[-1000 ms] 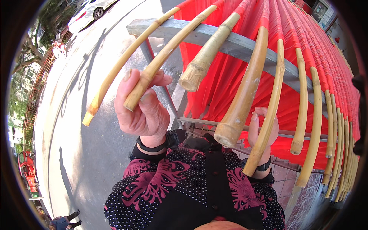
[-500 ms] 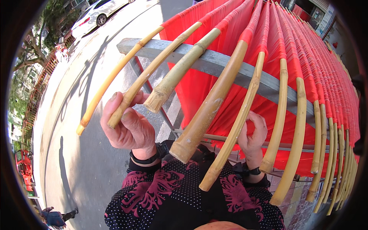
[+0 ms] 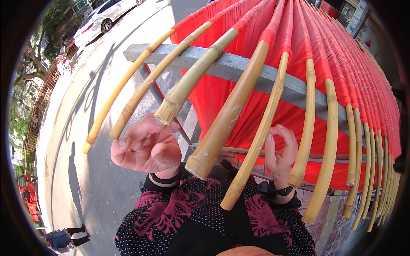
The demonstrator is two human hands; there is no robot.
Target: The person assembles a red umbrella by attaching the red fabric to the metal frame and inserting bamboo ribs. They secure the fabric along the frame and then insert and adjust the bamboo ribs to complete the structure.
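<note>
Bamboo pole [image 3: 143, 94] end pinched in left hand [image 3: 147, 147]; right hand [image 3: 279, 151] loosely curled beside thin pole [image 3: 256, 141], grasp unclear. Advisable: keep poles square on metal rail [image 3: 265, 77].

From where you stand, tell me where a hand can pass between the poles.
Widest gaps lie either side of the thick pole, beside the left hand and the thin pole. Rightward, past the right hand, the poles crowd close over the red cloth.

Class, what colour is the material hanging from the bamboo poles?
Bright red material, draped over the bamboo poles; clearest in the head view.
</note>
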